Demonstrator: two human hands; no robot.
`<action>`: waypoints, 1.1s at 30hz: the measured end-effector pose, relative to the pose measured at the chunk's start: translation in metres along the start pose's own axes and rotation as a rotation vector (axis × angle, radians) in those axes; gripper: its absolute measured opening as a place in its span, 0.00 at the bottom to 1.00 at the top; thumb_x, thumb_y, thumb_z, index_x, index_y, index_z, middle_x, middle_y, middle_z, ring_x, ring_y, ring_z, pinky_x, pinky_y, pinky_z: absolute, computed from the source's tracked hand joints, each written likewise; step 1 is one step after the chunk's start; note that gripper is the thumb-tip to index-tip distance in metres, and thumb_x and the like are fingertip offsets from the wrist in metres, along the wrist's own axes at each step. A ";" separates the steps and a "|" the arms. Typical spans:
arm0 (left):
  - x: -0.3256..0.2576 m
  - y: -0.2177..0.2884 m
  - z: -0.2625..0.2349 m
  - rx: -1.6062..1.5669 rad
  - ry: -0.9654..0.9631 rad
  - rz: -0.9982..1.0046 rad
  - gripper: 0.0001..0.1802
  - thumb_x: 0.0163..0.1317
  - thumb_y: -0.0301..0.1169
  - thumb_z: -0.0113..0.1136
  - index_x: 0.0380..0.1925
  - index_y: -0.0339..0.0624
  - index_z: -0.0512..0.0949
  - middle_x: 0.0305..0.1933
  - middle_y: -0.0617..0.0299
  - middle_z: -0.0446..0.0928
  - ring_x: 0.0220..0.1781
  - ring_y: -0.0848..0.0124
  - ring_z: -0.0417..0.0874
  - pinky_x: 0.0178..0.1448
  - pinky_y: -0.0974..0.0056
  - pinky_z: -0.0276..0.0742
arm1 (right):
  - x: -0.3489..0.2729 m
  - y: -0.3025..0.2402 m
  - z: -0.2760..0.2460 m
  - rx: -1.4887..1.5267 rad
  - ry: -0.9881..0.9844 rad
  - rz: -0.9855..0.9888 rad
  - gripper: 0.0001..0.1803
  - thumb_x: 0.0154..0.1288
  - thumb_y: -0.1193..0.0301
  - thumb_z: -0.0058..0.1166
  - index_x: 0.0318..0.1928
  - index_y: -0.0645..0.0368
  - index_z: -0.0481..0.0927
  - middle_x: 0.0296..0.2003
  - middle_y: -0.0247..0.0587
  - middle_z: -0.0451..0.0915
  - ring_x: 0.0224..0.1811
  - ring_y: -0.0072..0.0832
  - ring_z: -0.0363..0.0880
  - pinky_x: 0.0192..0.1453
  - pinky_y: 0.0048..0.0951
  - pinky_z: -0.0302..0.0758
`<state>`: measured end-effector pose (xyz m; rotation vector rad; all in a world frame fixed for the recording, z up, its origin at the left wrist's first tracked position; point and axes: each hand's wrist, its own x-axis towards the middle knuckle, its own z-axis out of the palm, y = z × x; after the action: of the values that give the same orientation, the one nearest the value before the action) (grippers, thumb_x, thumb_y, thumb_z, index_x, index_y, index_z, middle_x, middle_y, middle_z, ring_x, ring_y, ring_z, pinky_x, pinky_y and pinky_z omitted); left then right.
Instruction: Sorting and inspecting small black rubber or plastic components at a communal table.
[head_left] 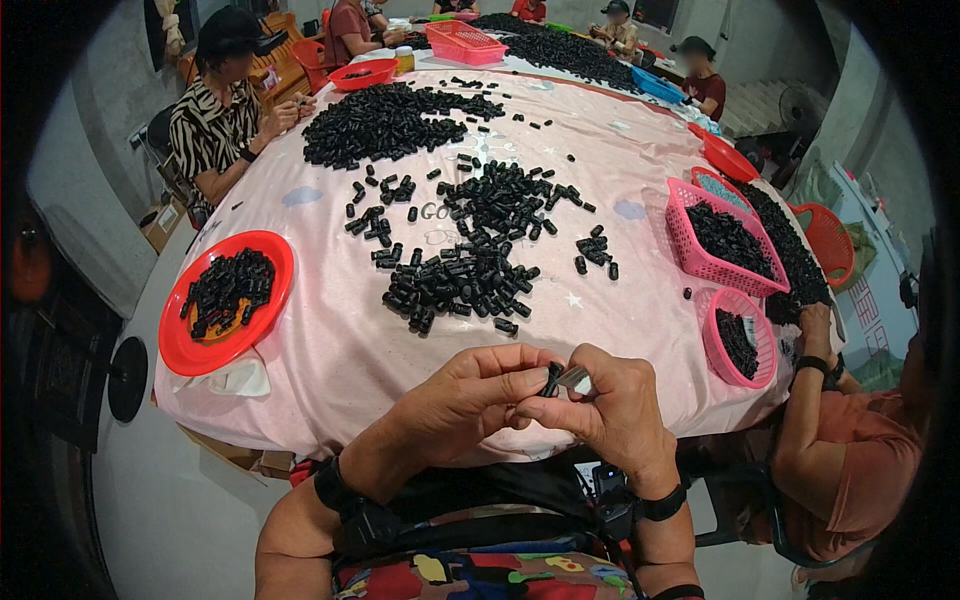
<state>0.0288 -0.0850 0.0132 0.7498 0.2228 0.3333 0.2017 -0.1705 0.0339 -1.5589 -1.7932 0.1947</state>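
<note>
Both hands meet at the near edge of the table (330,360). The left hand (470,395) pinches one small black tube (551,379) tight, and the right hand (615,405) pinches one small metal piece (575,379) touching it. Three pink baskets (700,262) sit along the right edge, and one red plate (275,262) sits at the left edge.

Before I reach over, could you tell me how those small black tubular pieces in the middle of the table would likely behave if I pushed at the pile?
The small black pieces look like short cylinders, so they would probably roll and scatter; strays already lie apart on the pink cloth. They seem stiff and light: the left hand and right hand pinch one between fingertips.
</note>
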 end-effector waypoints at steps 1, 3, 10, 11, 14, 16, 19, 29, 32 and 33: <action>0.000 0.000 0.000 0.011 0.010 0.002 0.19 0.66 0.32 0.55 0.54 0.35 0.70 0.45 0.62 0.76 0.42 0.79 0.78 0.46 0.73 0.77 | 0.000 0.000 0.000 0.004 -0.005 0.008 0.27 0.47 0.45 0.66 0.23 0.59 0.75 0.11 0.37 0.73 0.13 0.30 0.76 0.17 0.26 0.69; 0.000 0.000 0.000 0.021 0.020 0.005 0.19 0.66 0.32 0.56 0.54 0.35 0.70 0.46 0.62 0.77 0.43 0.78 0.78 0.47 0.73 0.77 | -0.001 0.002 0.001 -0.009 -0.004 0.001 0.27 0.47 0.45 0.66 0.23 0.59 0.75 0.11 0.37 0.73 0.13 0.30 0.76 0.17 0.27 0.69; -0.001 0.001 0.000 0.030 -0.007 0.029 0.18 0.66 0.31 0.55 0.53 0.35 0.71 0.46 0.62 0.77 0.44 0.78 0.79 0.47 0.74 0.77 | -0.001 0.001 0.002 0.026 -0.013 0.015 0.27 0.47 0.45 0.66 0.23 0.59 0.76 0.11 0.37 0.73 0.13 0.31 0.76 0.17 0.27 0.69; -0.001 0.001 0.000 0.022 -0.019 0.025 0.18 0.66 0.31 0.55 0.53 0.35 0.71 0.46 0.62 0.77 0.44 0.78 0.79 0.47 0.74 0.77 | -0.001 0.001 0.002 0.026 -0.014 0.015 0.27 0.47 0.45 0.66 0.23 0.59 0.76 0.11 0.37 0.73 0.13 0.31 0.76 0.17 0.27 0.69; 0.000 0.000 -0.001 0.027 -0.003 0.024 0.18 0.66 0.32 0.55 0.53 0.35 0.71 0.47 0.62 0.77 0.45 0.78 0.79 0.48 0.74 0.77 | 0.000 0.001 0.001 0.017 0.013 -0.008 0.28 0.47 0.45 0.66 0.23 0.59 0.76 0.10 0.37 0.72 0.13 0.31 0.76 0.16 0.27 0.68; 0.000 -0.001 -0.002 0.029 0.001 0.023 0.18 0.66 0.32 0.55 0.53 0.35 0.71 0.47 0.62 0.77 0.45 0.78 0.79 0.49 0.74 0.77 | 0.000 0.000 0.001 -0.026 0.009 -0.005 0.28 0.47 0.44 0.66 0.22 0.59 0.74 0.10 0.37 0.72 0.13 0.30 0.76 0.16 0.26 0.68; 0.000 -0.001 -0.001 0.031 0.018 0.020 0.18 0.66 0.32 0.55 0.53 0.35 0.71 0.47 0.61 0.76 0.46 0.77 0.79 0.51 0.73 0.77 | 0.000 0.001 0.002 -0.039 0.020 -0.013 0.29 0.47 0.44 0.65 0.21 0.58 0.73 0.10 0.37 0.71 0.12 0.30 0.75 0.16 0.27 0.68; 0.001 -0.001 0.001 0.040 0.022 0.043 0.17 0.66 0.32 0.54 0.52 0.35 0.71 0.46 0.61 0.76 0.46 0.76 0.79 0.53 0.70 0.77 | -0.001 0.001 0.001 -0.047 -0.071 -0.003 0.26 0.48 0.47 0.66 0.28 0.60 0.78 0.14 0.42 0.74 0.16 0.36 0.78 0.19 0.28 0.70; -0.001 0.001 0.000 -0.011 0.005 0.038 0.17 0.66 0.32 0.54 0.52 0.35 0.71 0.44 0.63 0.76 0.43 0.77 0.79 0.50 0.71 0.78 | 0.000 -0.010 -0.005 0.115 -0.033 0.017 0.22 0.50 0.54 0.69 0.31 0.60 0.78 0.17 0.41 0.77 0.17 0.33 0.80 0.22 0.27 0.72; -0.001 0.000 -0.001 -0.011 0.005 0.038 0.17 0.66 0.32 0.54 0.52 0.35 0.71 0.44 0.63 0.76 0.43 0.77 0.79 0.50 0.71 0.78 | 0.000 -0.017 -0.009 0.180 0.023 0.049 0.19 0.51 0.59 0.69 0.33 0.61 0.79 0.21 0.41 0.79 0.19 0.30 0.81 0.23 0.26 0.74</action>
<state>0.0275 -0.0845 0.0127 0.7429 0.2109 0.3725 0.1939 -0.1775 0.0501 -1.4717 -1.6717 0.3509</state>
